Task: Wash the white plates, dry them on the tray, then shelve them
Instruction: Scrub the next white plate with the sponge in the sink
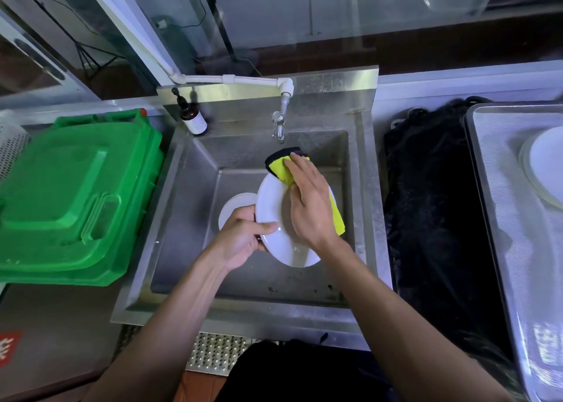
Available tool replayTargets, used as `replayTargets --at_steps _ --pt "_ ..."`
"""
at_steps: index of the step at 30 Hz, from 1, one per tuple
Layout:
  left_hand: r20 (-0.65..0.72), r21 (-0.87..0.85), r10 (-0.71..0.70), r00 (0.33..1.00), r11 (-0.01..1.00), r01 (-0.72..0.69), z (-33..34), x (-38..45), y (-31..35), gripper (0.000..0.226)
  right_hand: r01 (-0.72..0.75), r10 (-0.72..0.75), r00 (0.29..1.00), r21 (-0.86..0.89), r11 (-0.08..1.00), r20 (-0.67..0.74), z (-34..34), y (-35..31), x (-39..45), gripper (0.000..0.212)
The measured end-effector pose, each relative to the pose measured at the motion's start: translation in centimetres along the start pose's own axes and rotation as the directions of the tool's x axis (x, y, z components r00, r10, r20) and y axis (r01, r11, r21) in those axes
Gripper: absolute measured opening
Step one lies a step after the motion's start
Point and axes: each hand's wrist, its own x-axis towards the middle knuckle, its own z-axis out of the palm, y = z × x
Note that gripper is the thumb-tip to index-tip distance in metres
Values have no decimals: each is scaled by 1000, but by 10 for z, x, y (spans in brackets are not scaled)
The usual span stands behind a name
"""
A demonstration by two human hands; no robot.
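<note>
Here, plate (274, 210) in left grip (240, 237), cloth (281, 167) atop

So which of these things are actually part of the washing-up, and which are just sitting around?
Part of the job:
plate being scrubbed
cloth
left hand
right hand
second plate
sink
tap
tray
plate on tray

Just lying about:
green bin
brown bottle

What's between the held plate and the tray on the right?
Nothing solid. The plate, gripped by the left hand, has only the sink's right rim and a black cloth between it and the tray.
</note>
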Motion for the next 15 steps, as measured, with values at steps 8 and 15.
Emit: replayTargets --at_steps 8,15 --pt "-2 -4 12 1000 1000 -12 2 0 -3 32 50 -60 992 96 994 107 2 -13 -27 65" --pt "-55 -12 24 998 1000 -25 4 1 -10 30 111 -134 980 150 982 148 6 -17 -47 50"
